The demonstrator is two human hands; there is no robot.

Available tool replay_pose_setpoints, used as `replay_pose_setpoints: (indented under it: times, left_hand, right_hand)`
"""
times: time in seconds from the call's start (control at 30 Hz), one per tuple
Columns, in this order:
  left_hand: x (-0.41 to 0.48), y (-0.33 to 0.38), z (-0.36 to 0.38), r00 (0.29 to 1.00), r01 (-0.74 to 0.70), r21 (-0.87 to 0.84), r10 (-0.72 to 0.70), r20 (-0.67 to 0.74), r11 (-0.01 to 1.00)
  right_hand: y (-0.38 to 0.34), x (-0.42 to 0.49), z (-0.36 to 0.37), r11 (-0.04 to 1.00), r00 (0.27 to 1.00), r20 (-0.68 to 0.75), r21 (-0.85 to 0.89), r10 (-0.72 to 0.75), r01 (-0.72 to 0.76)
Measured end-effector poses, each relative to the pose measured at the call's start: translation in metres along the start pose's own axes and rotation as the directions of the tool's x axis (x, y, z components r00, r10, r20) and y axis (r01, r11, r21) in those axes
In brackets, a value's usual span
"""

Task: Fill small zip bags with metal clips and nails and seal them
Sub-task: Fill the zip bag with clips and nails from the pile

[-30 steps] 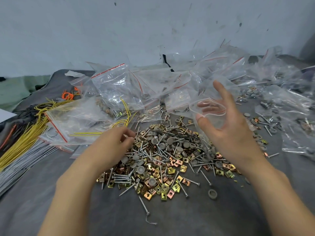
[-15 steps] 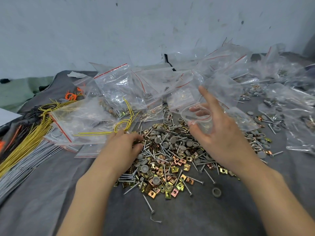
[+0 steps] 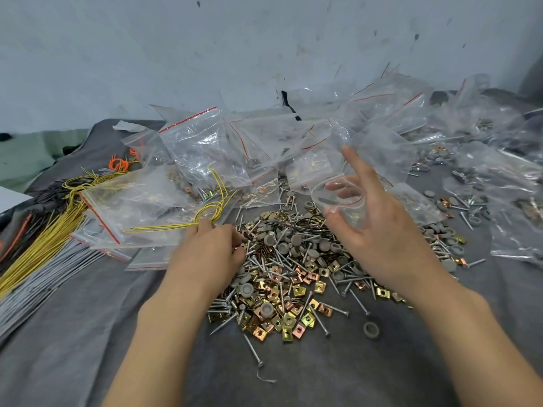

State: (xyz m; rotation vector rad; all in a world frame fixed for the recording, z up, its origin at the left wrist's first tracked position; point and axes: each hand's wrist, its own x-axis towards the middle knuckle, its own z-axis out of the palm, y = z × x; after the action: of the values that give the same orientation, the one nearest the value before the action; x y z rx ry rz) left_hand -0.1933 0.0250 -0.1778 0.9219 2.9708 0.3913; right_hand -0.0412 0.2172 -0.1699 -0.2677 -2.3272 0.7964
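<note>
Ann: Right hand (image 3: 379,239) w/ small zip bag (image 3: 349,218) has come in closer to left hand (image 3: 211,254) vs 1 s ago; gap betw. them over the pile is narrower.

Rev: Grip on the bag?

Ann: Thumb on front of the mouth, other fingers seen thru the plastic behind it, so mouth is held open & round. Index sticks straight up. Bag is raised over far right part of pile, not touching it. Contents unclear.

Rev: Left?

Ann: Palm down, fingers curled onto far left edge of pile, tips in among the nails (image 3: 336,309). Whether anything's pinched, can't tell; tips are hidden.

Rev: What's in the pile?

Ann: Metal clips (image 3: 289,318), gold/copper squares, mostly near side. Nails mixed all thru. Grey round caps (image 3: 296,239) toward middle & far side. One grey ring (image 3: 370,329) lies alone just off near right edge.

Rev: Rest?

Ann: All on dark grey cloth (image 3: 88,333). Heap of clear zip bags (image 3: 194,142) w/ red seal strips behind pile, against pale wall (image 3: 205,54); several w/ parts inside. Yellow wires (image 3: 41,245) & grey wires (image 3: 35,289) bundled far left, orange ties (image 3: 117,164) beyond them. Yellow wire loop (image 3: 205,211) lies over a bag just beside left hand.
</note>
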Motion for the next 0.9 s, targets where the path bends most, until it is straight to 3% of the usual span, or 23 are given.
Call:
replay_pose_setpoints:
  times: [0.23,0.3,0.4,0.53,0.67,0.9]
  left_hand:
    - [-0.001,0.0,0.001,0.988,-0.128,-0.021,0.125,-0.089,0.992]
    - [0.0,0.003,-0.002,0.97,-0.203,-0.151,0.178,-0.164,0.968]
    - [-0.002,0.017,-0.01,0.954,-0.287,-0.486,0.198,-0.226,0.826]
    - [-0.008,0.038,-0.011,0.932,-0.358,-0.678,0.289,-0.219,0.642]
    - [-0.01,0.049,-0.008,0.901,-0.419,-0.713,0.353,-0.252,0.562]
    - [-0.012,0.051,-0.006,0.879,-0.472,-0.656,0.372,-0.298,0.588]
  right_hand:
    - [-0.004,0.001,0.0,0.999,1.0,0.01,-0.031,-0.016,0.016]
    - [-0.006,0.002,0.0,0.997,0.999,0.037,-0.063,-0.03,0.033]
    - [-0.008,0.003,0.002,0.993,0.996,0.06,-0.096,-0.059,0.065]
    - [-0.008,0.004,0.006,0.981,0.993,0.039,-0.155,-0.11,0.115]
    - [-0.008,0.003,0.007,0.976,0.99,0.017,-0.167,-0.139,0.14]
    - [-0.008,0.002,0.006,0.981,0.989,-0.012,-0.132,-0.147,0.144]
